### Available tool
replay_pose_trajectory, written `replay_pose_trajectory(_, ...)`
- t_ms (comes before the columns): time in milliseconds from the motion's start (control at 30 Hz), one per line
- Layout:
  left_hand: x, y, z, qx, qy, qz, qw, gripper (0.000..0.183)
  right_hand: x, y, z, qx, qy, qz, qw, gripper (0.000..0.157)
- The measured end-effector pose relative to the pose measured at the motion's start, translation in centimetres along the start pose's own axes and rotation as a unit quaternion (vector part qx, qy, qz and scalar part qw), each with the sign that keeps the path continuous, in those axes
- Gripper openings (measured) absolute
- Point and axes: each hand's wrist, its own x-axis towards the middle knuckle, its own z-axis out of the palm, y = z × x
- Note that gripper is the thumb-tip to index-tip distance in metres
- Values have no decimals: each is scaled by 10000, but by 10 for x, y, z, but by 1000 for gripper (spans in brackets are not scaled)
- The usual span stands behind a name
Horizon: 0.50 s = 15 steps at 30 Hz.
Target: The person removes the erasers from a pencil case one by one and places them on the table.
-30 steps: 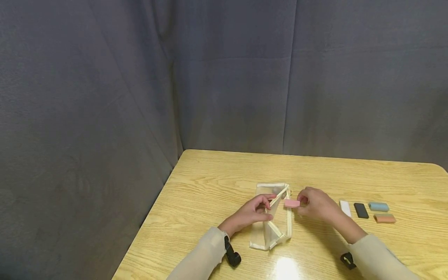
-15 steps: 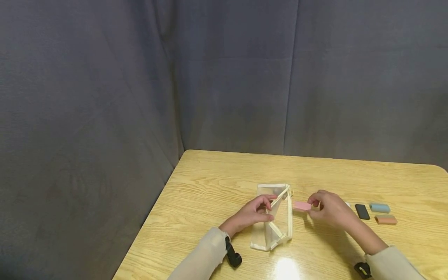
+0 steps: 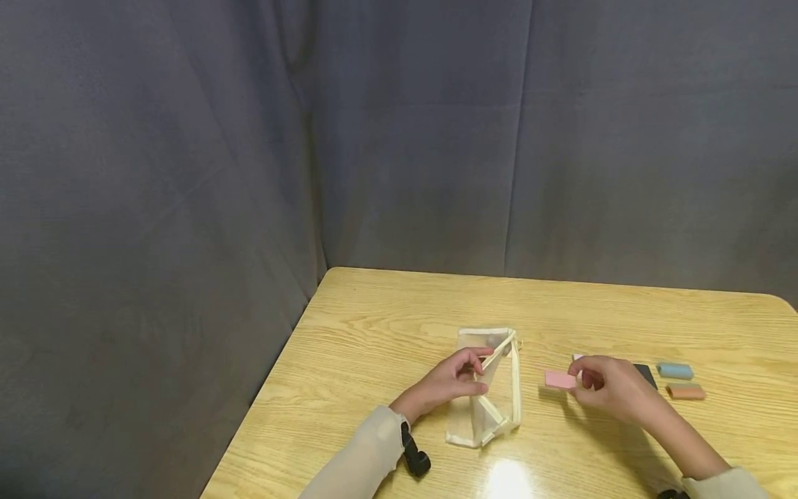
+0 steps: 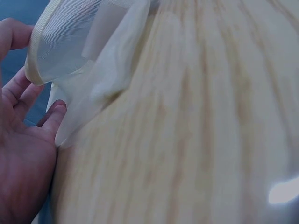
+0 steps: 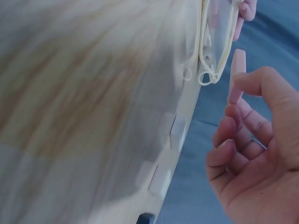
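A small mesh pouch point(image 3: 516, 388) with pale cream edging lies on the table, its zipped mouth spread apart. My left hand point(image 3: 450, 378) holds the edge of that mouth, thumb and fingers bent about it; in the left wrist view the fingers point(image 4: 17, 37) meet the rim of the mesh point(image 4: 65, 39). To the right of the pouch, my right hand point(image 3: 607, 388) pinches a pink eraser point(image 3: 560, 379) by one end. The right wrist view shows the eraser point(image 5: 237, 70) between thumb and fingertip, apart from the pouch's zipper ring point(image 5: 205, 78).
Right of the right hand lie a blue piece point(image 3: 675, 371), an orange-brown piece point(image 3: 686, 391) and a black block point(image 3: 645, 374), partly covered by the hand. Two white blocks show in the right wrist view, one nearer the pouch point(image 5: 177, 132). A dark curtain point(image 3: 411, 173) hangs behind the table.
My right hand has drawn the pink eraser rightward, from over the pouch's mouth to beside it. The left hand and the pouch have stayed in place.
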Motion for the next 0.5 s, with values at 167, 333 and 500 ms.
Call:
replay_pose_trajectory(167, 2, -1, 0, -49, 0, -21, 10000, 25, -10, 7, -2, -41, 188, -57, 9998, 18)
replay_pose_trajectory(333, 1, 1, -1, -55, -25, -69, 10000, 25, -15, 14, -5, -80, 253, -61, 9996, 20)
replay_pose_trajectory(500, 1, 1, -1, -60, -76, -102, 9999, 26, -22, 20, -5, -23, 291, -99, 9995, 22)
